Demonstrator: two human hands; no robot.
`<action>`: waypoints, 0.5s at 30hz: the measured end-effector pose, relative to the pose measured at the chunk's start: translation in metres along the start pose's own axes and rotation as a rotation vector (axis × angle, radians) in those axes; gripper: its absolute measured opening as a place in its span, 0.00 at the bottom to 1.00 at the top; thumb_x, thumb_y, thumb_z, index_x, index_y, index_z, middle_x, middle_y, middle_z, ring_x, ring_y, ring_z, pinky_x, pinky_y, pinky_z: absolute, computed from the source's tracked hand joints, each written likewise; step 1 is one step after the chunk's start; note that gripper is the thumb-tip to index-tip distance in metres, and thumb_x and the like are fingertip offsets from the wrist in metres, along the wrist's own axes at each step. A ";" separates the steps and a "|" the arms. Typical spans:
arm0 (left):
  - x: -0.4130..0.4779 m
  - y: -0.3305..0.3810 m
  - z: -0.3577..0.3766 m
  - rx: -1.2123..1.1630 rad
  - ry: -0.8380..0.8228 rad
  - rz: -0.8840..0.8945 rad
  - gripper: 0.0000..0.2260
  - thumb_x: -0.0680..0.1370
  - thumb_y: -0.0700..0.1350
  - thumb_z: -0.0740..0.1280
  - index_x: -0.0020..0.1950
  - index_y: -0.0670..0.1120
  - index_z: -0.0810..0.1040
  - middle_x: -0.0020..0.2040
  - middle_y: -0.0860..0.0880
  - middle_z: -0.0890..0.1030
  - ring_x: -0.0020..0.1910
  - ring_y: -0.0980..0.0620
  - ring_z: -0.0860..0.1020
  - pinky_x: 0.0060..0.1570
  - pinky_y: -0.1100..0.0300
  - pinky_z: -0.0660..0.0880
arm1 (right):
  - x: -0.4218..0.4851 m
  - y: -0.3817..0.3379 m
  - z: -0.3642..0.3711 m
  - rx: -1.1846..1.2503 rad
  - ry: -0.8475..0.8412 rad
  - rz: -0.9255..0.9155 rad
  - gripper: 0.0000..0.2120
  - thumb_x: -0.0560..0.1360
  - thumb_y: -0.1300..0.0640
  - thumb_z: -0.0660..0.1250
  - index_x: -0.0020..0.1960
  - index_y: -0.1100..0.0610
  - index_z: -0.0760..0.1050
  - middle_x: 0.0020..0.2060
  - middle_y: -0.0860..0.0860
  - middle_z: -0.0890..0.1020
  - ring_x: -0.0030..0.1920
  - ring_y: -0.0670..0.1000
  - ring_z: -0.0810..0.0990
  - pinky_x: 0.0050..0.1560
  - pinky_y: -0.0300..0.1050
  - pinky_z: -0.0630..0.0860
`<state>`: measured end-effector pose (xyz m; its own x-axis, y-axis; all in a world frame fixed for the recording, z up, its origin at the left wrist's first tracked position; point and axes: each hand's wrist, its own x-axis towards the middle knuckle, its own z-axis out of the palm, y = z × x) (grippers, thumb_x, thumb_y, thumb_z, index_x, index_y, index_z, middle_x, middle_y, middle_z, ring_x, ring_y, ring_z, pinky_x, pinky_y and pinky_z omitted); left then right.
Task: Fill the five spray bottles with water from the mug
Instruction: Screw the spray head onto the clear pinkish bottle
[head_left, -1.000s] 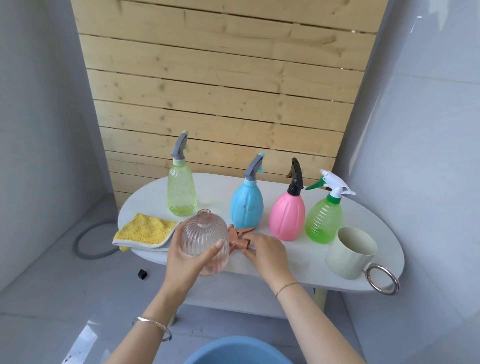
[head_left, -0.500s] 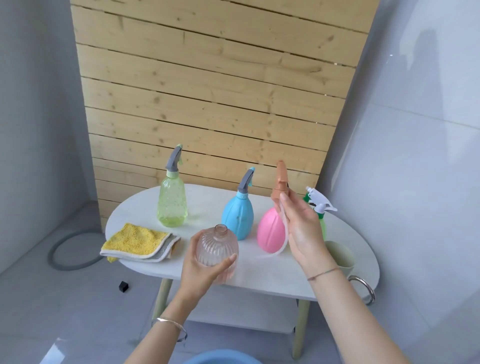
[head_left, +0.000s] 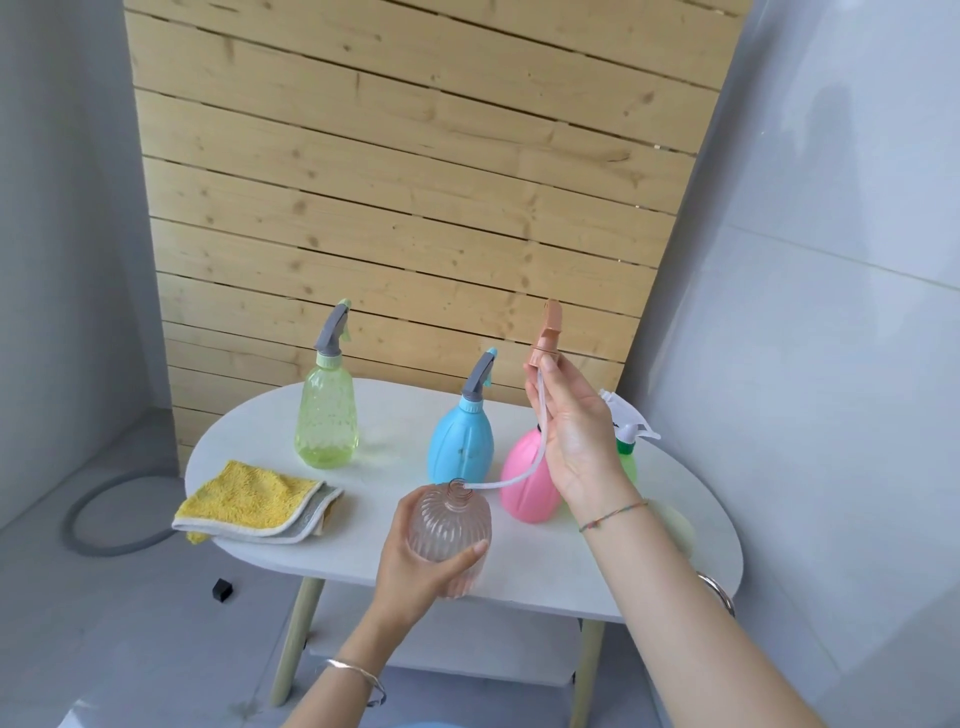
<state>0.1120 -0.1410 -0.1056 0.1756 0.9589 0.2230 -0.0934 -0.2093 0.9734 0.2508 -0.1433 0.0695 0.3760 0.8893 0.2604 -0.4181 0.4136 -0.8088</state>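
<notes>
Five bottles in view. Left hand (head_left: 415, 564) grips the clear ribbed bottle (head_left: 449, 522) round its body, upright, head off, at the near edge of the counter (head_left: 363, 545). Right hand (head_left: 576, 436) is raised above it, fingers pinching the peach spray head (head_left: 548, 332) at its collar. The dip tube (head_left: 519, 480) hangs down past the palm and curves to the clear bottle's neck, tip at the mouth; can't tell if it's inside. Standing on the counter: yellow-green bottle (head_left: 326, 415) left rear, blue bottle (head_left: 460, 447) centre, pink bottle (head_left: 524, 486) just beside it, green bottle (head_left: 626, 452) mostly hidden behind the right hand. Mug (head_left: 678, 525) sits at the right end, largely covered by the right forearm. Yellow cloth (head_left: 254, 501) lies folded at left front.
</notes>
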 end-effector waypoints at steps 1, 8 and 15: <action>0.000 -0.001 0.001 -0.001 0.000 0.000 0.37 0.57 0.58 0.80 0.62 0.55 0.73 0.57 0.61 0.79 0.61 0.59 0.76 0.61 0.64 0.70 | 0.001 0.004 0.000 0.013 -0.013 -0.002 0.06 0.78 0.64 0.63 0.54 0.60 0.76 0.51 0.47 0.80 0.49 0.43 0.78 0.59 0.37 0.74; 0.004 -0.002 0.005 0.001 -0.025 -0.030 0.37 0.56 0.58 0.80 0.63 0.55 0.72 0.59 0.57 0.79 0.60 0.61 0.75 0.54 0.74 0.70 | 0.008 0.029 0.005 -0.155 0.053 0.008 0.08 0.76 0.59 0.68 0.55 0.58 0.80 0.43 0.41 0.83 0.50 0.45 0.78 0.66 0.43 0.70; 0.005 0.002 0.004 0.007 -0.037 -0.033 0.37 0.56 0.58 0.80 0.62 0.55 0.71 0.58 0.59 0.78 0.58 0.67 0.75 0.52 0.78 0.68 | 0.020 0.022 0.013 -0.343 0.021 -0.025 0.13 0.77 0.64 0.66 0.61 0.63 0.76 0.44 0.46 0.82 0.44 0.38 0.80 0.48 0.27 0.74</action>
<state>0.1168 -0.1376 -0.1029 0.2146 0.9576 0.1924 -0.0797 -0.1791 0.9806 0.2378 -0.1138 0.0637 0.4011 0.8740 0.2742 -0.1078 0.3423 -0.9334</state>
